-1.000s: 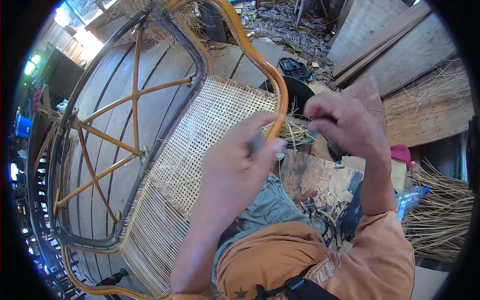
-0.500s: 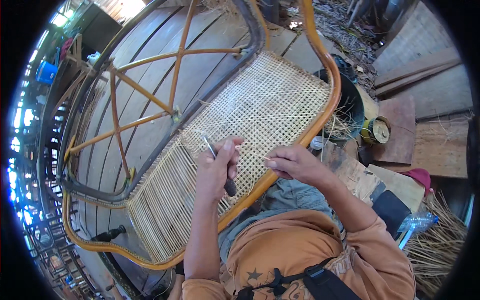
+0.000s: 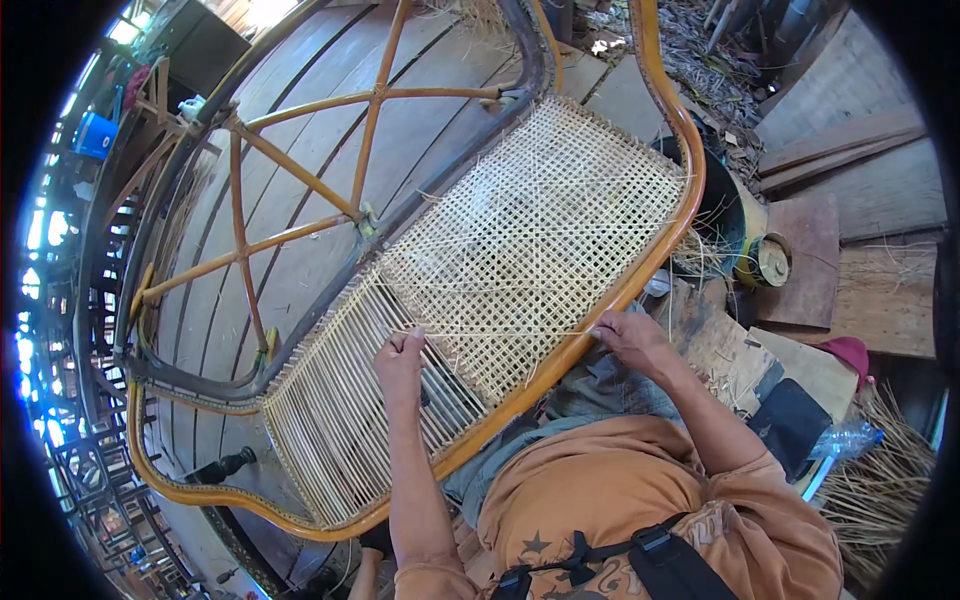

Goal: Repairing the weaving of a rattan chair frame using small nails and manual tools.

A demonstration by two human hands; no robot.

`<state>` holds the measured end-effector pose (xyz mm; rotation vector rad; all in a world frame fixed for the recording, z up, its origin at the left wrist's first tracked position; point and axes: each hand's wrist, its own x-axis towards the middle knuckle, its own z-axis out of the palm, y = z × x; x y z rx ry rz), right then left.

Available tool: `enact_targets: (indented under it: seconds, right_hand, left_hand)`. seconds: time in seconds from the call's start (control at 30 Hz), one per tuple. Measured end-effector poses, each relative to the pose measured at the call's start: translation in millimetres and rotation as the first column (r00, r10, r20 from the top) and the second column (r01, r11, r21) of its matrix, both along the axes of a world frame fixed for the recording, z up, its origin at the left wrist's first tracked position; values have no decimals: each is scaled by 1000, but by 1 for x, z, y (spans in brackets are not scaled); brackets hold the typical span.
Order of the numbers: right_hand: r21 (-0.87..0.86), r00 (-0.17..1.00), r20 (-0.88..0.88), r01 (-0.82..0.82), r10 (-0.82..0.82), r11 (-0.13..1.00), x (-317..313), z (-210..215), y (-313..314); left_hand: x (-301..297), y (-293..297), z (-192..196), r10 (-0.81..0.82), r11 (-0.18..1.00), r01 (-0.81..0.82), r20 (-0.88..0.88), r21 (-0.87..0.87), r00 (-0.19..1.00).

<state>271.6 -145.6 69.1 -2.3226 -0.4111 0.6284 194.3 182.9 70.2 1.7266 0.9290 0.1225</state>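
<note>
Left hand (image 3: 402, 357) fisted on cane strand (image 3: 500, 332) over woven seat (image 3: 530, 235), at weave edge. Right hand (image 3: 630, 338) pinches same strand at chair frame (image 3: 640, 275) rim. Strand taut between hands. Tin (image 3: 765, 260) right.

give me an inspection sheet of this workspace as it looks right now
surface: wooden plank floor under the frame; boards at the right
job's things: curved rattan chair frame lying flat; woven cane panel, open lattice on the upper part, only parallel strands lower down
clutter: loose cane strips, round tin, dark bucket, plastic bottle, red cloth
grippers: left hand closed on a thin cane strand over the panel, a dark tool under it; right hand on the frame edge at the strand's other end
cables: nothing seen
surroundings: stacked metal frames at the left; blue container far left
</note>
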Motion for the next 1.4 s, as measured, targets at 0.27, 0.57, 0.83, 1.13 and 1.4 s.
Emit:
enact_targets:
  seconds: [0.27,0.57,0.83,1.13,1.4]
  right_hand:
    - [-118,993,-64,86,-94,989,30,10,-10]
    - [-75,989,-7,148,-149,986,35,0,-11]
    - [-23,972,-75,220,-221,975,30,-9,-15]
    - [-53,950,-107,289,-293,956,27,-5,-10]
    - [-78,936,-289,187,-201,979,28,6,-8]
  left_hand:
    - [31,26,-8,-50,999,49,-41,-18,998]
    - [47,42,-30,-28,998,26,-22,-50,999]
    - [42,53,-52,10,999,-15,-110,-45,994]
    - [43,64,-56,39,987,-53,-92,-154,995]
    - [51,62,-56,21,987,-39,-116,-158,993]
